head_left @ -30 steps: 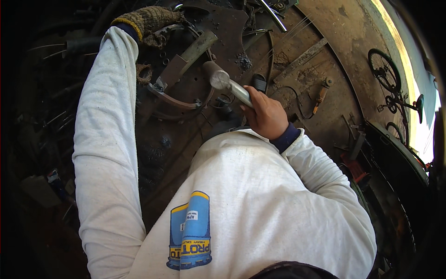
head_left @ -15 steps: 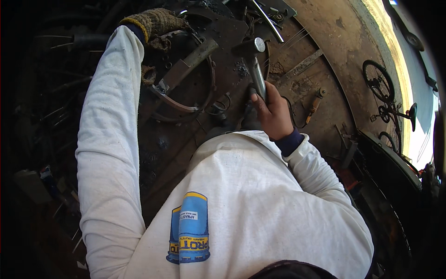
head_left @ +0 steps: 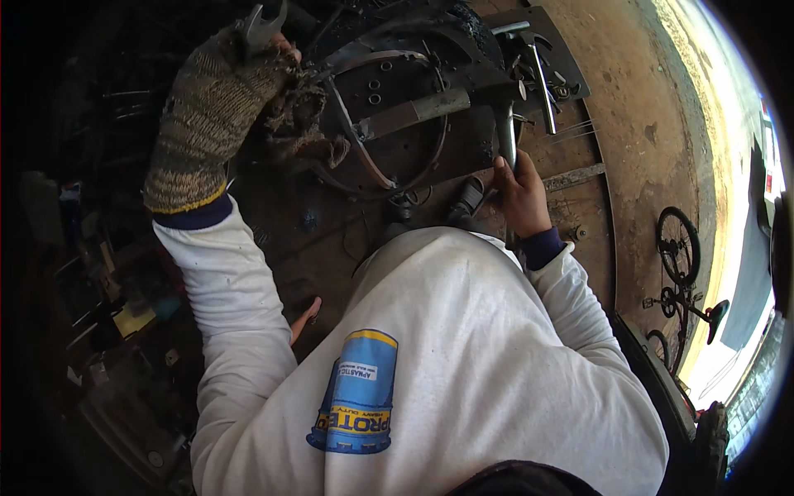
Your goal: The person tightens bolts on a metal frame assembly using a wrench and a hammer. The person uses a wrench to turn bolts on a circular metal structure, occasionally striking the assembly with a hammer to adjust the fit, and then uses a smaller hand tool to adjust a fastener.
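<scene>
right hand (head_left: 523, 198): bare, fingers wrapped round the handle of a hammer (head_left: 505, 132); its head points far, by the right end of a metal bar (head_left: 442, 104). gloved left hand (head_left: 231, 91): far left, fingers curled on what appears to be an open-ended wrench (head_left: 263, 30), dim there. round metal frame (head_left: 372, 164) lies between the hands, under the bar. second hammer (head_left: 541, 87) rests just right of the first; bicycle (head_left: 683, 285) well apart, right.
</scene>
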Demonstrator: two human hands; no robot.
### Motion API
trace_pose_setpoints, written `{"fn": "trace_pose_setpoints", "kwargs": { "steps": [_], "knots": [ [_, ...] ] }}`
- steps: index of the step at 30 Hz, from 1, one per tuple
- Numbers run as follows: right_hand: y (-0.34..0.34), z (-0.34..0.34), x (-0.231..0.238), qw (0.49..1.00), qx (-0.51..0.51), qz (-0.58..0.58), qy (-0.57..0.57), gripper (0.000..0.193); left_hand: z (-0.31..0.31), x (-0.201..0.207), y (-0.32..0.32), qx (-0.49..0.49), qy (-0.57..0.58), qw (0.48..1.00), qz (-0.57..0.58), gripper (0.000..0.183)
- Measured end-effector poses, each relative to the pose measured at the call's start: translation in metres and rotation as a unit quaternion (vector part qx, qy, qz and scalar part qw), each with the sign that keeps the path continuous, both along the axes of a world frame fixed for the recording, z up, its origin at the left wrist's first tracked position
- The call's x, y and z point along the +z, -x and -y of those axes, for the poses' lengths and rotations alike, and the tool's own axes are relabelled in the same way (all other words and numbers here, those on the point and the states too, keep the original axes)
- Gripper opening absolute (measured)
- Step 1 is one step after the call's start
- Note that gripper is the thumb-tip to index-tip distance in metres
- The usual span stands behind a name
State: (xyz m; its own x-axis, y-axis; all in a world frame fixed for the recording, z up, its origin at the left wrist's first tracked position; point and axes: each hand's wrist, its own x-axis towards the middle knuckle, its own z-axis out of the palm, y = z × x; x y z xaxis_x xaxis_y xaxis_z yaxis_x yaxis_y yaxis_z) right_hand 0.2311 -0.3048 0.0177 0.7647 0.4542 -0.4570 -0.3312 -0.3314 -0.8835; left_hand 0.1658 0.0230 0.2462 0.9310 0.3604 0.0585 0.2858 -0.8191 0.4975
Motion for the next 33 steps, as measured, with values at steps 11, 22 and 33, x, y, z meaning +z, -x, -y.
{"fn": "trace_pose_setpoints", "kwargs": {
  "steps": [11,22,33],
  "knots": [
    [-0.013,0.0,0.006,0.988,0.025,-0.129,-0.085,0.024,0.001,-0.147,0.216,0.441,0.283,0.848,-0.082,0.022],
    [-0.029,-0.031,0.007,0.852,0.246,0.375,0.27,0.053,-0.023,-0.186,0.179,0.289,0.182,0.94,-0.025,0.031],
    [0.031,-0.061,0.128,0.895,0.135,0.381,0.188,0.055,-0.038,-0.233,0.196,0.184,0.095,0.976,0.064,0.031]
  ]
}}
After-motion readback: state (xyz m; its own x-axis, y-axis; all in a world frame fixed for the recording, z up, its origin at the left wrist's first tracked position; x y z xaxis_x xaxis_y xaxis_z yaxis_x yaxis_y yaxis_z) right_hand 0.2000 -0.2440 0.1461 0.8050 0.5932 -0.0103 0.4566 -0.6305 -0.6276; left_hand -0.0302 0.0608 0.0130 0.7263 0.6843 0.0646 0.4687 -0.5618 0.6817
